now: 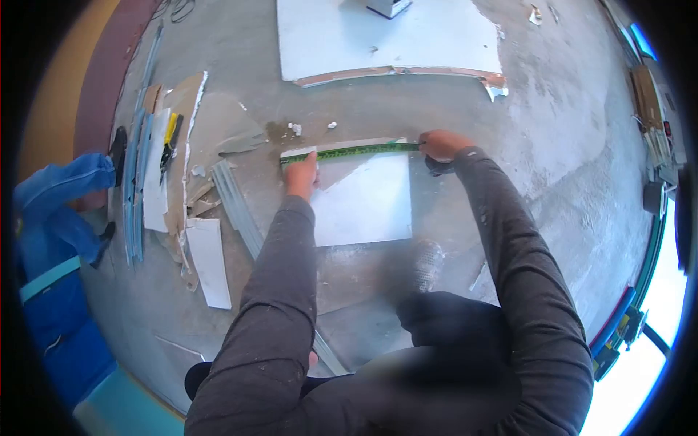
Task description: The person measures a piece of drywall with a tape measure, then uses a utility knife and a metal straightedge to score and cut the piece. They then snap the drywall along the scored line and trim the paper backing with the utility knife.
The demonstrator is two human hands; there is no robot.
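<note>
A green tape measure (pixel 356 150) is stretched out across the far edge of a white drywall piece (pixel 367 207) on the floor. At the left end of the blade, my left hand (pixel 300 176) is closed, pinching it against the board near its far left corner. My right hand (pixel 445 143) is closed at the other end of the blade, just past the board's right edge. The dark round case (pixel 438 167) hangs partly below that hand. A shoe (pixel 427 265) of mine stands beside the board's near right corner.
A large drywall sheet (pixel 334 36) with a broken edge lies farther ahead. To the left are metal studs (pixel 238 207), drywall scraps (pixel 209 261) and a yellow-handled tool (pixel 171 134). Another person's jeans-clad legs (pixel 65 189) are at far left, near a blue box (pixel 62 349).
</note>
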